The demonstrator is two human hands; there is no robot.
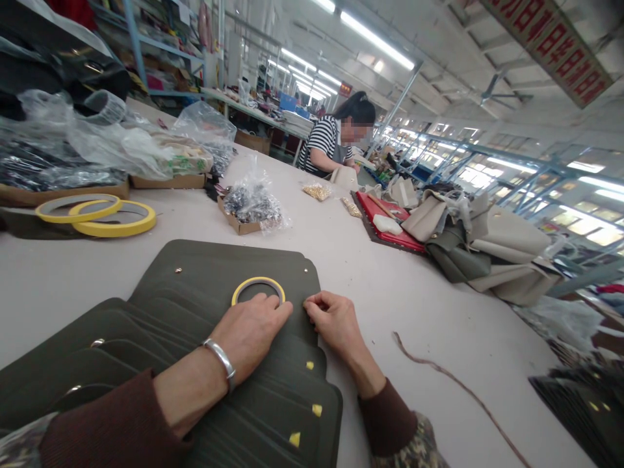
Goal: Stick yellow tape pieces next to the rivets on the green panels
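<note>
Dark green leather panels (205, 276) lie overlapped on the table before me, several with small metal studs. Bits of yellow tape (316, 410) stick to their right-hand edges. My left hand (256, 328) is closed on the near side of a roll of yellow tape (260, 281), which rests over the top panel. At that panel's right edge, my right hand (334, 318) has thumb and forefinger pinched together. What sits between those fingertips, if anything, is too small to make out.
Two more yellow tape rolls (117, 218) lie at left, near bagged parts (253, 198) in a small box. A brown cord (453, 374) trails across the table at right. Bag pieces (507, 237) are heaped beyond a red board (385, 218). A person (336, 140) works across the table.
</note>
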